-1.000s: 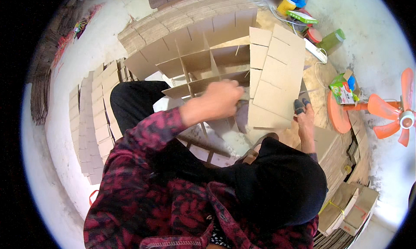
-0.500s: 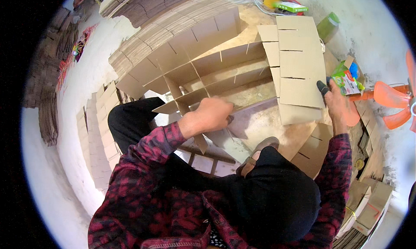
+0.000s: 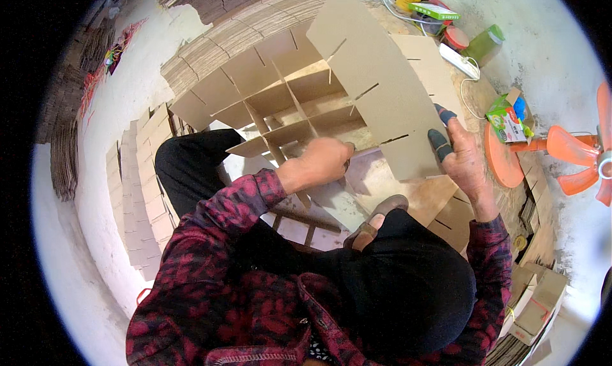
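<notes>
Head view, looking down: red-and-black patterned sleeves [image 3: 220, 229] and dark trousers [image 3: 408, 283] occupy the foreground, with a sandal [image 3: 390, 204] showing past the right knee. Ahead of them, the left hand [image 3: 320, 161] is curled at the near side of a cardboard divider [image 3: 290, 133]; whether it grips a strip cannot be told. The divider, made of upright crossing strips that form open compartments, lies in front of the person, left of the middle. The right hand [image 3: 467, 159], with dark covers on two fingertips, grasps the right edge of a slotted cardboard sheet [image 3: 386, 114], which is tilted and partly hides the divider's right end. Another slotted sheet [image 3: 426, 63] shows behind it. To the left stand bundles of cut cardboard [image 3: 132, 194]. Beyond the divider lies a long stack of slotted cardboard [image 3: 245, 34]. Farther right are an orange fan [image 3: 564, 149], a green-and-white box [image 3: 505, 125], a white power strip [image 3: 458, 60] and a green jar [image 3: 484, 44].
</notes>
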`<state>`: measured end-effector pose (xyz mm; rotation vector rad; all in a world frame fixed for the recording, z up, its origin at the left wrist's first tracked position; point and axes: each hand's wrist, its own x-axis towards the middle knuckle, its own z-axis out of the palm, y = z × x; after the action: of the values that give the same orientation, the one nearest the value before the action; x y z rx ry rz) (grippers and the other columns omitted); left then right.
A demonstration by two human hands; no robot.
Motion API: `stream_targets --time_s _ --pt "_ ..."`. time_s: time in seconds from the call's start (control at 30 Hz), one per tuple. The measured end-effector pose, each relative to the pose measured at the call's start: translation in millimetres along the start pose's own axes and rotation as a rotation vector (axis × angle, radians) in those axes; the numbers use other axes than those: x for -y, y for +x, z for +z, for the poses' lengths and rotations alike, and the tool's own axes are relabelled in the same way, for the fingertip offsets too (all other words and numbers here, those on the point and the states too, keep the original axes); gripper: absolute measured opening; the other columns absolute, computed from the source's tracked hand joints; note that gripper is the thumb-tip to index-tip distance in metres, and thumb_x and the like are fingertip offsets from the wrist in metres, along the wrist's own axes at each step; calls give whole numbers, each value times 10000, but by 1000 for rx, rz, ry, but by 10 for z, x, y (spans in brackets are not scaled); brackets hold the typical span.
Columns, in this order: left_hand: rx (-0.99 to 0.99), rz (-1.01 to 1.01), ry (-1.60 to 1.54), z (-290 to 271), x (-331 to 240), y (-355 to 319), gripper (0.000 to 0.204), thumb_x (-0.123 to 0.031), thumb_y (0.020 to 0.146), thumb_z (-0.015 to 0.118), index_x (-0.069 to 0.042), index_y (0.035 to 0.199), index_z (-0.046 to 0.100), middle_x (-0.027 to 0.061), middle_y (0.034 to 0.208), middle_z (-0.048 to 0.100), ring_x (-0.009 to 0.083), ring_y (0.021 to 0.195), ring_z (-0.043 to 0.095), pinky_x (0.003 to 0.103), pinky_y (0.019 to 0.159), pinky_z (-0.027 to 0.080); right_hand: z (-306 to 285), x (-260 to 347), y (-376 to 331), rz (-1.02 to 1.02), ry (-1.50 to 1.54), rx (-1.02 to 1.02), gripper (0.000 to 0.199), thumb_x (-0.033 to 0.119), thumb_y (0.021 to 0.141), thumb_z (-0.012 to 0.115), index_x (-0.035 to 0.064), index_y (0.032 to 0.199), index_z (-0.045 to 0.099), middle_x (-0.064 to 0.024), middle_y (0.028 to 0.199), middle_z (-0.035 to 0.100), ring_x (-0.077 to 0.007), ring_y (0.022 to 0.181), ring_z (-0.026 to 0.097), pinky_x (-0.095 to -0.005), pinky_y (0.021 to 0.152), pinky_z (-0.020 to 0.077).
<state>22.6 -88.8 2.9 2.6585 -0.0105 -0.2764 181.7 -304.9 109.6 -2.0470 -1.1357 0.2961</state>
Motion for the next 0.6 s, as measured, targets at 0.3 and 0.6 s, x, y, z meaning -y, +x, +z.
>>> stream_targets --time_s 0.3,0.6 --pt "7 0 -68 41 51 27 195 -94 689 602 -30 873 585 203 815 641 405 835 624 498 718 495 34 200 104 60 -179 151 571 -41 869 525 17 1415 368 -275 1091 612 -286 952 658 -296 831 474" --pt "48 -13 -122 40 46 54 231 -122 691 616 -52 910 598 185 835 655 384 838 636 478 716 506 48 359 155 132 -256 159 536 -49 861 530 14 1382 421 -286 1097 600 -314 933 660 -291 787 482"
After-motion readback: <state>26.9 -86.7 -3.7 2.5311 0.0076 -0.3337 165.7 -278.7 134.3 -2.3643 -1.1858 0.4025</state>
